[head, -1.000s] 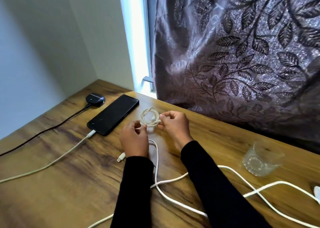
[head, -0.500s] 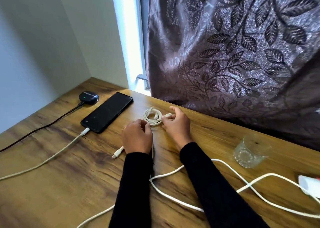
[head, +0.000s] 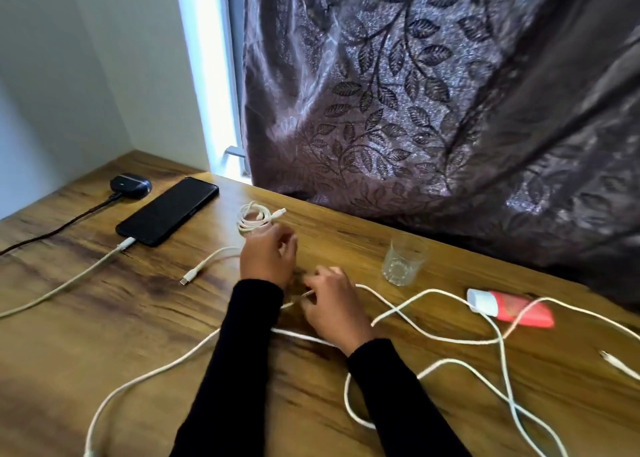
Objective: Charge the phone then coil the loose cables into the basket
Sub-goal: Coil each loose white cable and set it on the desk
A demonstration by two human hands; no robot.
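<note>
Two hands work white cables on a wooden desk (head: 86, 318). Right hand (head: 332, 307) pinches a loose cable (head: 398, 312) running rightward across the desk; left hand (head: 268, 255), fingers loosely curled, rests just below the coil (head: 254, 218). Phone (head: 168, 210) lies diagonally, plugged end toward the person.

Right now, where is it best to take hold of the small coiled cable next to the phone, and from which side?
Probably pinch the coiled cable across its bundled loops, on the rim nearest the left hand, coming from above. It lies flat on the table, and its plug end sticks out to the right, away from that rim.
</note>
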